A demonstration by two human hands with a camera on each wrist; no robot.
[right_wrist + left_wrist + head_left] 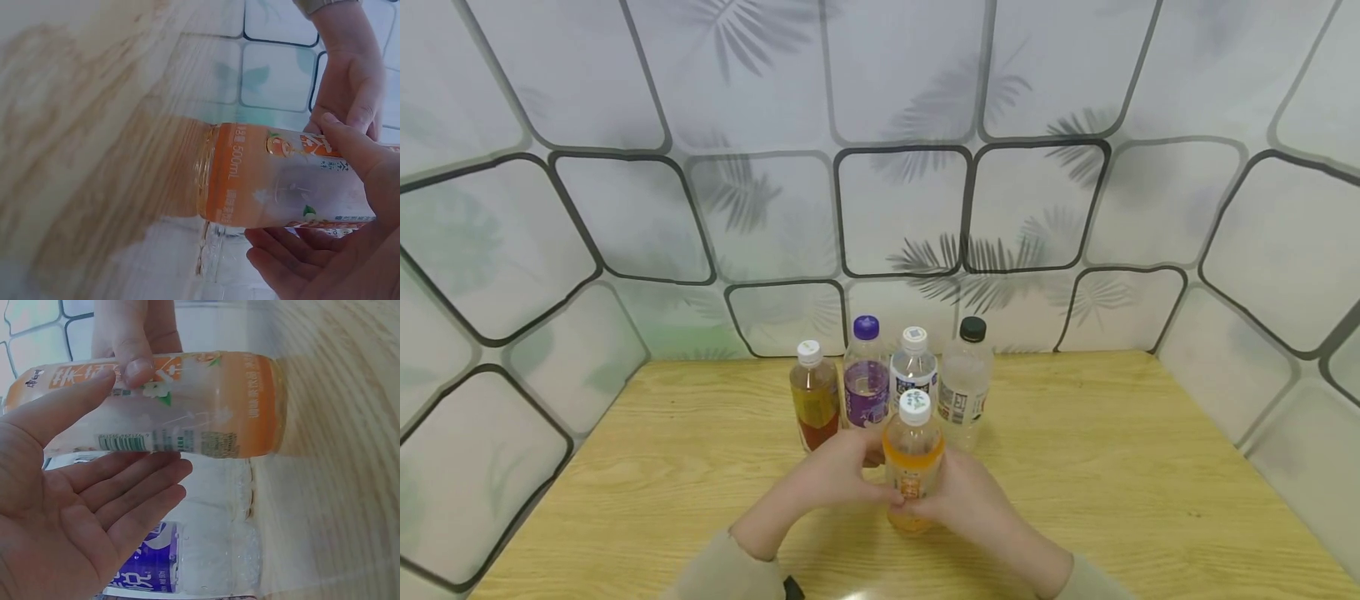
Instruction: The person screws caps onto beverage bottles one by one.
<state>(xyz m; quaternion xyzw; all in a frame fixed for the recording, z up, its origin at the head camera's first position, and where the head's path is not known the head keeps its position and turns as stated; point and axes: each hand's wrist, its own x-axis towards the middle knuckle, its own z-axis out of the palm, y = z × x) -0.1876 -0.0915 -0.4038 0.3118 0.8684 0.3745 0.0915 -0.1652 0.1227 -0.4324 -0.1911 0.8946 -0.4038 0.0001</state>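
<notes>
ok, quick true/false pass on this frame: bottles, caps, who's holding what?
1. Both hands hold the clear plastic bottle of orange drink with a white cap. True: left hand and right hand are on its sides.
2. That bottle lies flat on the light wooden table. False: it stands upright.
3. Four bottles stand in a row behind it. True.
4. The purple-labelled bottle has a black cap. False: its cap is purple; the clear bottle at the row's right end has the black one.
5. The amber-filled bottle is at the row's right end. False: left end.
</notes>
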